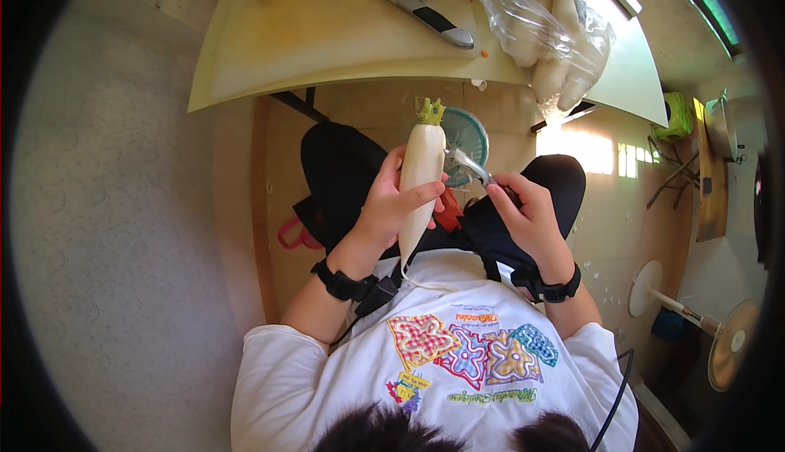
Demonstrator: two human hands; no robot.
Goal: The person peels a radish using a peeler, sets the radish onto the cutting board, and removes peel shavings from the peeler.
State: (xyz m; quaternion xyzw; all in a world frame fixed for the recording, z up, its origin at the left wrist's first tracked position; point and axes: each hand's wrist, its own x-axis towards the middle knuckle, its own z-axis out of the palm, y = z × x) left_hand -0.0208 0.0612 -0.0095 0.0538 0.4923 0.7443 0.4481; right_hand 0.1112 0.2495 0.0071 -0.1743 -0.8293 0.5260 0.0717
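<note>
Peeler blade (459, 158) at the top of a white radish (421, 182), the peeling apparently just beginning.

Fingers of the left hand (391, 205) wrap the radish mid-length and hold it upright over the lap, leafy end up; right hand (527, 211) fingers close around the peeler handle, blade touching the upper side. The skin looks whole, though the far side is hidden. Both wrists bend inward.

my white T-shirt (458, 354) with patchwork flower shapes, small cursive lettering above and below those shapes, seen upside down and too small to make out, no other readable text or numbers anywhere
</note>
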